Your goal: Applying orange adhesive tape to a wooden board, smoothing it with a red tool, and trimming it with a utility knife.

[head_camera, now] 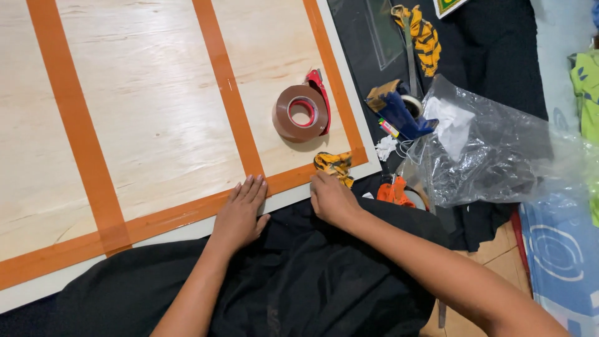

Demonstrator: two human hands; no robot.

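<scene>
My left hand (pixel 240 212) lies flat, fingers together, on the near edge of a pale plywood board (pixel 150 106) where orange tape strips (pixel 228 81) cross. My right hand (pixel 331 198) rests beside it with fingers curled under, pressing at the board's near right corner, next to a small yellow-and-black patterned cloth piece (pixel 336 165); whether it pinches anything is hidden. A roll of brown tape on a red dispenser (pixel 302 113) sits on the board just beyond. Black fabric (pixel 299 281) lies under both forearms.
Right of the board lie a blue tape dispenser (pixel 399 111), a crumpled clear plastic bag (pixel 493 150), an orange object (pixel 394 190), a yellow-and-black strap (pixel 424 34), and blue (pixel 555 249) and green (pixel 586 81) cloth at the far right.
</scene>
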